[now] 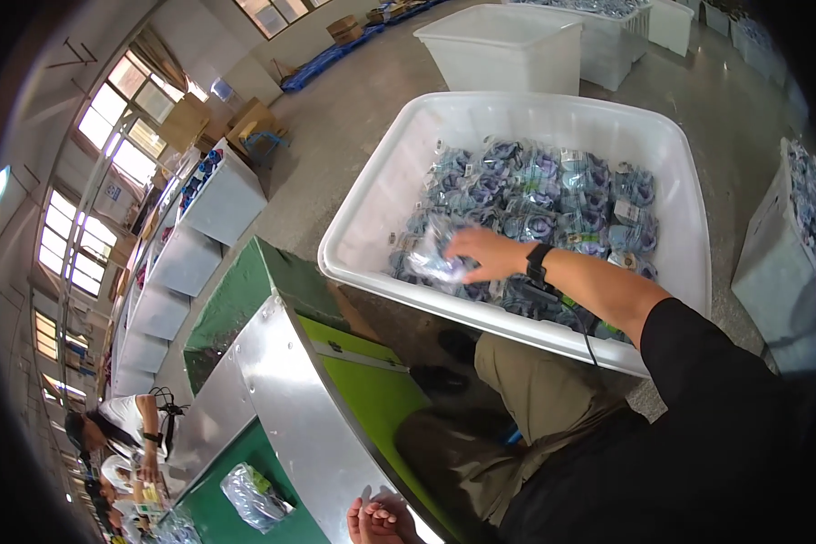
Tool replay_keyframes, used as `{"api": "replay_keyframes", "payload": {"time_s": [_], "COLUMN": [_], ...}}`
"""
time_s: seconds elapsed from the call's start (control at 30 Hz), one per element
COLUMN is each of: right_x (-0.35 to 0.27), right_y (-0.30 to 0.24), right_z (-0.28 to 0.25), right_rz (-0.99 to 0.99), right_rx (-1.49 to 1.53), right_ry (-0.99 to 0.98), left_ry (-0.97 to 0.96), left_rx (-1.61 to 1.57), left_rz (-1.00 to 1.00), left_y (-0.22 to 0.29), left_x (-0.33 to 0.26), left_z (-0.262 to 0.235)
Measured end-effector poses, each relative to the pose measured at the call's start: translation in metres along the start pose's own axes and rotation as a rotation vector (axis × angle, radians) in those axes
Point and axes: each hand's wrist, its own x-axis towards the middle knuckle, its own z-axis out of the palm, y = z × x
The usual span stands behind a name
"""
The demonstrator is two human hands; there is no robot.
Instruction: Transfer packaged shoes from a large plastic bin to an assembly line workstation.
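Near left, a clear plastic bag (256, 497) with a coiled item inside lies loose on the green conveyor surface (236, 530) beside its steel side rail (290, 408).

The left hand (378, 523) rests at the near edge by that rail, fingers curled narrow and holding nothing visible.

Further right, the right hand (482, 255) reaches into the large white plastic tub (372, 190) on the floor. Its fingers are closed on a small clear-wrapped packet (432, 260) at the tub's near left, on top of a heap of like packets (553, 204).

Judged light, soft and crinkly, with slippery film. Best taken by pinching the bulk of the contents rather than the loose film edge.
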Motion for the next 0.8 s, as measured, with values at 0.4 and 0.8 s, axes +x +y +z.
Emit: {"api": "replay_keyframes", "payload": {"time_s": [0.4, 0.8], "right_x": [-0.025, 0.016], "right_y": [-0.019, -0.133], "right_z": [0.025, 0.076], "right_rz": [0.341, 0.208], "right_rx": [0.239, -0.159], "right_ry": [-0.146, -0.048], "left_ry": [-0.026, -0.178], "left_rx": [0.107, -0.074], "left_rz": [0.017, 0.019], "left_y": [0.007, -0.009], "left_x": [-0.001, 0.012], "left_z": [0.015, -0.039]}}
